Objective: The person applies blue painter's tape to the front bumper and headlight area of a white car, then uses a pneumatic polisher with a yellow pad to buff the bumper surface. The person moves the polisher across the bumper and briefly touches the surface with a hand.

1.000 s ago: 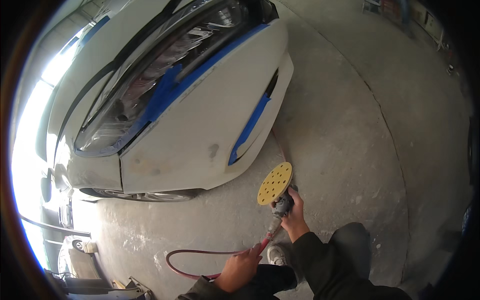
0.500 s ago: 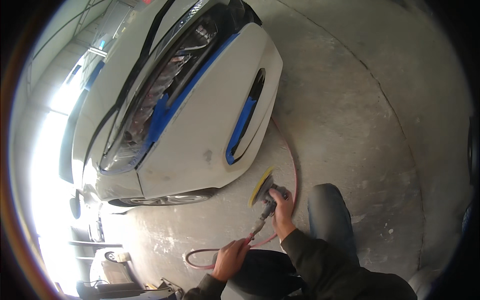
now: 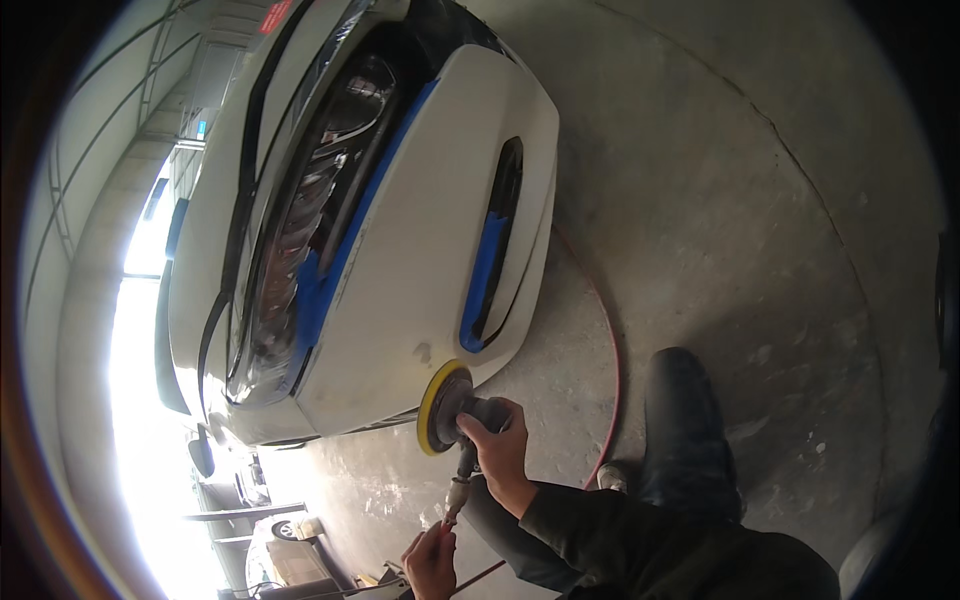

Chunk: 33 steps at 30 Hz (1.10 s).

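Sander (image 3: 456,408) is grasped in right hand (image 3: 503,452), hose (image 3: 618,372) pinched in left hand (image 3: 430,562). Pad (image 3: 430,410), just beyond the right fingers, is brought nearer bumper (image 3: 400,290) than a second ago (contact cannot be told); working reach seems closer.

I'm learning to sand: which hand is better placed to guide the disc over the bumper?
Probably the right hand: it grips the sander near the disc, while the left hand holds the hose.
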Motion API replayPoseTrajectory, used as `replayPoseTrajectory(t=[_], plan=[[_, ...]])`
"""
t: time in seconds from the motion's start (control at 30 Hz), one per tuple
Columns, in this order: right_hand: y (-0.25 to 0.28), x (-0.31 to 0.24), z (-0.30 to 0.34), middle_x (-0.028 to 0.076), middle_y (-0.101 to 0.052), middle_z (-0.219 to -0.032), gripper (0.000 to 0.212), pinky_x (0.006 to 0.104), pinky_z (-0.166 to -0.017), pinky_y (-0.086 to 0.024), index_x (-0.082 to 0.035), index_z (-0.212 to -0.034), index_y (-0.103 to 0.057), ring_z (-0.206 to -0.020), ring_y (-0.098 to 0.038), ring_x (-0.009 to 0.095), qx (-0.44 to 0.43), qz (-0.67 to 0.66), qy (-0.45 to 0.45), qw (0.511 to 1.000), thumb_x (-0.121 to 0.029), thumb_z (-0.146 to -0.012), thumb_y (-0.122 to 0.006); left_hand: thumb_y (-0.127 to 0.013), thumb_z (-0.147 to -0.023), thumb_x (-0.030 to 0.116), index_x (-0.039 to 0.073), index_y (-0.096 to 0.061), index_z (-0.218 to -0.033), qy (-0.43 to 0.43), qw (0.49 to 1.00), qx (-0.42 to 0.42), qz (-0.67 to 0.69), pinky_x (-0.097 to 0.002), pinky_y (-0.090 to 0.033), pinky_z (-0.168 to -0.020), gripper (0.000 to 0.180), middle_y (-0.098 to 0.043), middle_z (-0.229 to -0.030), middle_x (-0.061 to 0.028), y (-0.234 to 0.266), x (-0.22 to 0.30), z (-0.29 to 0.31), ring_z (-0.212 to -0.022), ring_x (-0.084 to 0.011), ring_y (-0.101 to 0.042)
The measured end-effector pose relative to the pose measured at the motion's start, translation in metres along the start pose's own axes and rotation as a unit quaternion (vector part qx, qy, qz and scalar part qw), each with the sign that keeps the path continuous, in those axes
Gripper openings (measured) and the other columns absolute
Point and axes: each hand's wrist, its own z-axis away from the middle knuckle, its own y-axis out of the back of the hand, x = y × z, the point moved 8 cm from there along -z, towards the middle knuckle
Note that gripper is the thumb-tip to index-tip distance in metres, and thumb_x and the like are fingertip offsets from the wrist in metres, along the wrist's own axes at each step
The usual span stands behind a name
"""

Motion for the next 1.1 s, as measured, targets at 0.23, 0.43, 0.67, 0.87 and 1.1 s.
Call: replayPoseTrajectory(t=[0.23,0.43,0.67,0.87,1.1], plan=[[-0.016,-0.003,-0.015,0.01,-0.06,-0.107,0.059,0.0292,-0.081,-0.055,0.001,-0.123,-0.048,-0.093,-0.061,0.014,-0.009,-0.038,-0.061,0.997,-0.016,-0.083,-0.088,-0.065,-0.102,0.009,-0.006,-0.071,-0.118,-0.028,0.999,0.03,-0.021,-0.0363,-0.053,-0.073,0.024,-0.068,-0.087,-0.0153,0.015,0.021,-0.02,-0.078,-0.0234,-0.065],[-0.024,0.002,-0.025,0.006,-0.059,-0.101,0.052,0.0281,-0.075,-0.054,0.0,-0.123,-0.049,-0.085,-0.061,0.011,0.002,-0.019,-0.018,1.0,-0.013,-0.086,-0.084,-0.066,-0.101,0.01,-0.004,-0.071,-0.118,0.016,0.999,0.031,-0.039,-0.0371,-0.052,-0.073,0.023,-0.067,-0.087,-0.0153,0.015,0.022,-0.025,-0.079,-0.0245,-0.063],[-0.028,-0.005,-0.023,0.005,-0.059,-0.101,0.055,0.0295,-0.078,-0.052,-0.001,-0.122,-0.049,-0.086,-0.058,0.013,-0.023,0.035,0.008,0.999,-0.02,-0.085,-0.086,-0.07,-0.1,0.014,-0.004,-0.071,-0.11,0.013,0.996,0.07,-0.048,-0.0383,-0.048,-0.068,0.02,-0.063,-0.082,-0.0131,0.011,0.007,-0.015,-0.074,-0.0224,-0.055],[-0.035,-0.019,-0.029,0.006,-0.059,-0.101,0.059,0.0302,-0.081,-0.052,-0.001,-0.122,-0.05,-0.088,-0.058,0.014,-0.035,-0.002,-0.02,0.999,-0.026,-0.084,-0.088,-0.071,-0.099,0.014,-0.005,-0.071,-0.112,0.025,0.995,0.097,-0.018,-0.0359,-0.047,-0.065,0.022,-0.061,-0.08,-0.0111,0.017,0.022,-0.019,-0.072,-0.0182,-0.054],[-0.036,-0.023,-0.029,0.007,-0.061,-0.101,0.06,0.03,-0.08,-0.053,0.0,-0.123,-0.05,-0.088,-0.061,0.014,-0.03,-0.021,-0.055,0.998,-0.026,-0.084,-0.087,-0.07,-0.098,0.011,-0.005,-0.072,-0.117,-0.034,0.99,0.122,-0.054,-0.0342,-0.044,-0.058,0.025,-0.06,-0.074,-0.0103,0.027,0.037,-0.017,-0.065,-0.0169,-0.054]])
